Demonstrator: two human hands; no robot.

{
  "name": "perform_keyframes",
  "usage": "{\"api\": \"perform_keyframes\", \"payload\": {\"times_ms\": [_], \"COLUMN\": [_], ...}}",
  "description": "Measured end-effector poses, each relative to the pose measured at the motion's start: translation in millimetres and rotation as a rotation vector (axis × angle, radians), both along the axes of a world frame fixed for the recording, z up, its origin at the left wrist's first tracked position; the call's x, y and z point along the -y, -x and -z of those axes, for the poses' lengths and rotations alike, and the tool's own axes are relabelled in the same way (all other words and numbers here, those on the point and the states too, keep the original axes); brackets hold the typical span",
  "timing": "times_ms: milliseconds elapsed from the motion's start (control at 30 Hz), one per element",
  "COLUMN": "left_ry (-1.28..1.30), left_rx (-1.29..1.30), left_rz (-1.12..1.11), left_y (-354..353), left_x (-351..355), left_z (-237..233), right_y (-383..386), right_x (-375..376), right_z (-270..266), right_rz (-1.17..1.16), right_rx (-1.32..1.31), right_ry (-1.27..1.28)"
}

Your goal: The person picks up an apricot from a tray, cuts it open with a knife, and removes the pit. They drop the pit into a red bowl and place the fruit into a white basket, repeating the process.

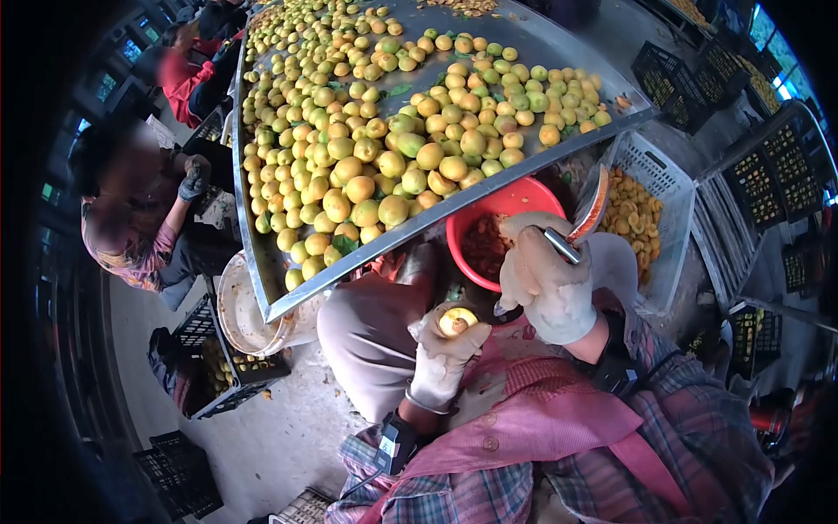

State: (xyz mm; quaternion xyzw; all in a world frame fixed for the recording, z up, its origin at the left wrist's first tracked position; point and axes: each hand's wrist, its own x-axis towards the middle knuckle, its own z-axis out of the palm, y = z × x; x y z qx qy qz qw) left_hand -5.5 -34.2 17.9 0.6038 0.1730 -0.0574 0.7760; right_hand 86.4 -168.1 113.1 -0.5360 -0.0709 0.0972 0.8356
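My left hand (447, 354), in a pale, stained glove, is closed around a cut apricot (457, 322) with its yellow inside facing up. To the right of it, my right hand (548, 281), gloved as well, is wrapped round a small knife (561, 245). The knife's metal handle end sticks out above the fist, and what looks like its blade shows dark below the fingers. Just behind the right hand is a red basin (506, 197) with reddish-brown bits inside, partly hidden by that hand. Many whole apricots (360, 188) lie on the metal table in front.
The metal table's raised edge (463, 206) runs above my hands. A pale crate (672, 188) of apricot halves stands right. At left are a white bucket (240, 301), a black crate (236, 384) and a seated person (140, 205). Another person in red (179, 83) sits farther back.
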Motion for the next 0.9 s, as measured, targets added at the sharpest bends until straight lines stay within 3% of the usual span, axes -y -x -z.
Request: {"api": "perform_keyframes", "payload": {"times_ms": [100, 233, 300, 333, 433, 500, 567, 733, 800, 900], "left_ry": [0.003, -0.036, -0.068, -0.067, -0.018, -0.124, -0.139, -0.212, 0.160, -0.072], "left_rx": [-0.027, -0.021, -0.072, -0.072, -0.010, 0.224, 0.227, 0.243, 0.099, 0.222], "left_rz": [-0.002, -0.033, -0.002, -0.002, 0.016, -0.128, -0.110, 0.007, -0.060, -0.003], "left_y": [0.6, 2.1, 3.1, 4.2, 5.4, 3.2, 4.4, 12.7, 17.4, 11.7], "left_x": [3.0, 4.4, 3.9, 3.4, 5.7, 13.3, 12.8, 9.9, 9.3, 14.0], "left_z": [-9.7, -12.2, -7.1, -5.4, -1.4, 0.2, 5.4, 2.8, 16.0, -0.7], "right_y": [6.7, 6.1, 2.9, 14.5, 13.9, 15.2, 17.4, 13.6, 14.6, 11.4], "right_x": [-15.3, -20.5, -24.3, -16.6, -10.6, -10.9, -14.0, -17.3, -18.2, -16.2], "right_z": [-3.9, 25.7, 41.2, 34.2, 34.5, 28.0, 16.5, 16.2, 20.2, 43.0], "right_rz": [-0.069, -0.094, 0.216, -0.088, -0.161, -0.184, -0.235, -0.244, -0.297, -0.350], "right_rx": [0.056, 0.326, 0.852, 0.237, 0.318, 0.249, 0.112, 0.217, 0.113, -0.101], "right_ry": [-0.016, 0.221, 0.493, 0.209, 0.309, 0.272, 0.191, 0.206, 0.251, 0.228]}}
